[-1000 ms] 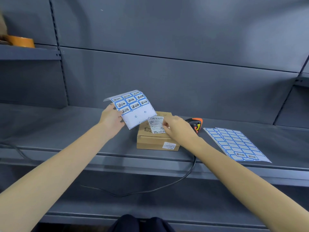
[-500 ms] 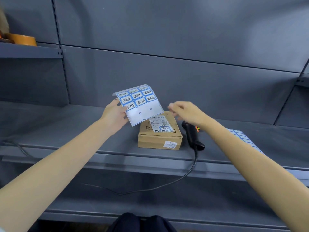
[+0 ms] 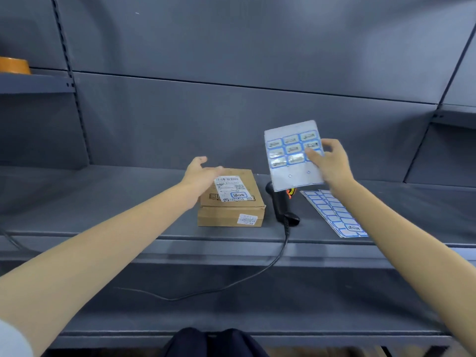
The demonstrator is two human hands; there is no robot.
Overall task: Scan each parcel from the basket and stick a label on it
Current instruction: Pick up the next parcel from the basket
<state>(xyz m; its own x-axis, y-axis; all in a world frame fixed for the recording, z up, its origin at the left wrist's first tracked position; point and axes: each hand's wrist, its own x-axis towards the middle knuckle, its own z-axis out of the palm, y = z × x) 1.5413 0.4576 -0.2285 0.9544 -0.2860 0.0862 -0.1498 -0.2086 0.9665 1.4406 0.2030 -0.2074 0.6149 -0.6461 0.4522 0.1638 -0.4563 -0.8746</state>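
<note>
A brown cardboard parcel (image 3: 231, 210) lies on the grey shelf (image 3: 103, 202), with a white shipping slip and a blue-bordered label (image 3: 238, 195) stuck on its top. My left hand (image 3: 202, 171) hovers open at the parcel's left rear corner, fingers spread, holding nothing. My right hand (image 3: 328, 161) holds up a label sheet (image 3: 292, 155) with several blue-bordered stickers, above the scanner. The black and orange barcode scanner (image 3: 282, 206) lies on the shelf just right of the parcel. No basket is in view.
Another label sheet (image 3: 334, 213) lies flat on the shelf right of the scanner. The scanner's black cable (image 3: 280, 251) hangs over the shelf's front edge onto the lower shelf. An orange tape roll (image 3: 14, 65) sits on the upper left shelf.
The label sheet passed from my left hand to my right hand and moved right, above the scanner. My left hand let go and now hovers open at the parcel.
</note>
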